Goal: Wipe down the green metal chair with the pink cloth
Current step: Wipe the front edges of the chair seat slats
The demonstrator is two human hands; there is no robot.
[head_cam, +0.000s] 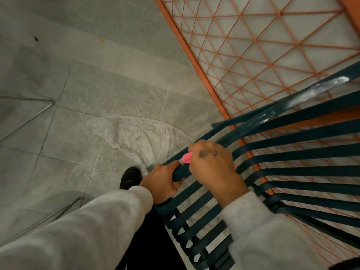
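Note:
The dark green metal chair (292, 152) with long flat slats fills the lower right of the head view. White dusty smears mark its upper slat. My left hand (162, 182) grips the end of one slat near the chair's rim. My right hand (213, 164) presses the pink cloth (186, 157) against the slats just beside it. Only a small bunched corner of the cloth shows past my fingers; the rest is hidden under my palm.
An orange wire-mesh panel (253, 45) stands behind the chair at upper right. A crumpled clear plastic sheet (136, 137) lies on the grey tiled floor. Thin metal wire legs (29, 112) sit at left. My dark shoe (130, 177) is by the chair.

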